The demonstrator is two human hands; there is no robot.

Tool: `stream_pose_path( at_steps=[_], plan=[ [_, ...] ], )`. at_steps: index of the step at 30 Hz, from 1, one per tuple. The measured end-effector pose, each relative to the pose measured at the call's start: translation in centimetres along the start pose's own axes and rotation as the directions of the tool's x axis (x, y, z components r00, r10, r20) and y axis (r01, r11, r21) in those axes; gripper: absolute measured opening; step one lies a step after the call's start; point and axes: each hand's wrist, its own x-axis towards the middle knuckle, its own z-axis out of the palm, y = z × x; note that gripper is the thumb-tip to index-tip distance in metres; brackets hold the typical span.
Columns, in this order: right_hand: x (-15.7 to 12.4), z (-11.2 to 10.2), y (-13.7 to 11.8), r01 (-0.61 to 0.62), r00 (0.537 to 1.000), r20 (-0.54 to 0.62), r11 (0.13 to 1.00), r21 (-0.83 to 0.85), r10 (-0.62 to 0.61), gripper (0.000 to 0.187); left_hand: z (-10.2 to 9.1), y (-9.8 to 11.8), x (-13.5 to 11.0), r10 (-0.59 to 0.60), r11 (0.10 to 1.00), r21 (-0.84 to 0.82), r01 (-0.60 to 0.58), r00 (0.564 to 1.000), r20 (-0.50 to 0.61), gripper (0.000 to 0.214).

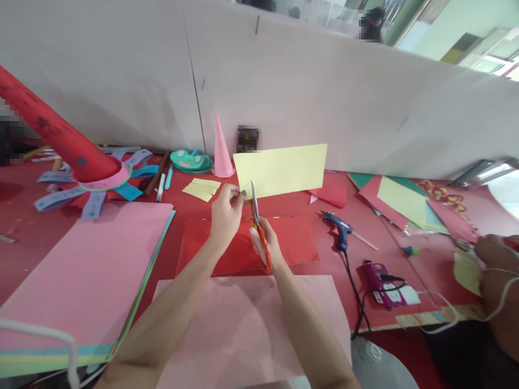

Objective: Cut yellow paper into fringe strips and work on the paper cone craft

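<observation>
Since the yellow sheet (pixel 284 168), upright above the red sheet (pixel 300 240), looks light, thin and floppy, the fingers of your left hand (pixel 225 213) rightly pinch its lower edge just beside the scissors (pixel 258 227) gripped in your right hand (pixel 271 246).

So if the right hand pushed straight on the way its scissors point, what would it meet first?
The yellow sheet that the left hand holds up: the tips of the scissors sit at its lower edge. Behind it, probably the white wall.
</observation>
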Motion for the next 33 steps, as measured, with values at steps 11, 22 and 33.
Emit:
stream_pose_path(
  at_steps=[11,22,33],
  plan=[
    [0.2,0.0,0.2,-0.014,0.998,-0.06,1.0,-0.01,0.013,0.04,0.1,-0.6,0.3,-0.053,0.989,-0.136,0.058,0.998,0.039,0.01],
    [0.3,0.0,0.5,-0.024,0.996,-0.087,1.0,-0.017,0.023,0.042,-0.3,-0.1,0.7,-0.136,0.977,-0.158,0.144,0.989,0.061,0.008],
    [0.4,0.2,0.8,0.002,0.996,-0.087,0.998,-0.068,-0.008,0.04,-0.4,-1.1,1.1,-0.128,0.978,-0.158,0.134,0.991,0.045,0.012]
  ],
)
